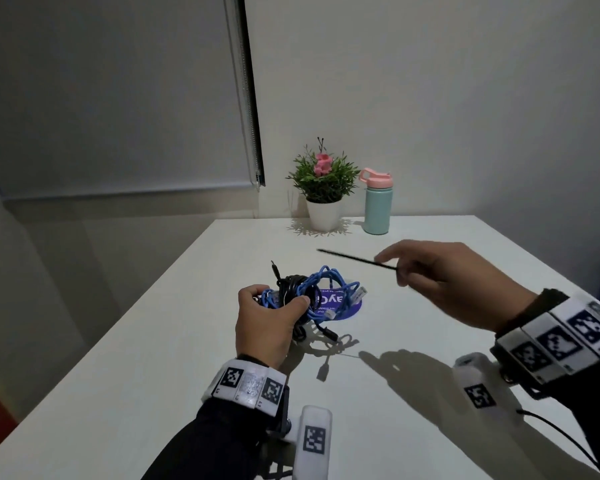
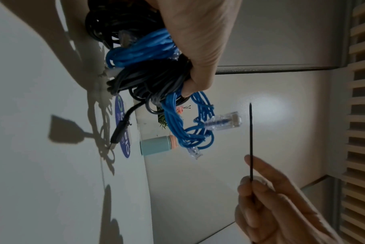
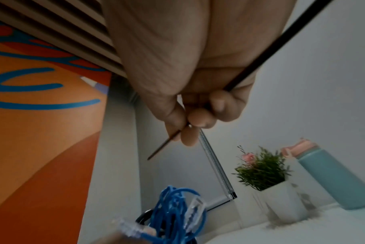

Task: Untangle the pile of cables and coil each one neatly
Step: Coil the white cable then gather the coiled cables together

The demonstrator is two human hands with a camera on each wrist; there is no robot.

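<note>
A tangled bundle of blue network cable and black cable (image 1: 305, 292) hangs just above the white table (image 1: 153, 358), and my left hand (image 1: 274, 304) grips it with fingers and thumb curled round it. In the left wrist view the same bundle (image 2: 156, 74) shows clear plugs (image 2: 225, 123) and a black USB plug (image 2: 120, 132) dangling free. My right hand (image 1: 400, 271) is raised to the right of the bundle, apart from it. It pinches a thin straight black tie (image 1: 354, 259) that points left and away. The right wrist view shows this tie (image 3: 167, 143) running between thumb and fingers.
A round blue sticker (image 1: 345, 304) lies on the table under the bundle. At the far edge, against the wall, stand a potted plant (image 1: 323, 188) and a teal bottle with a pink lid (image 1: 377, 206). A window blind (image 1: 118, 98) hangs at the left.
</note>
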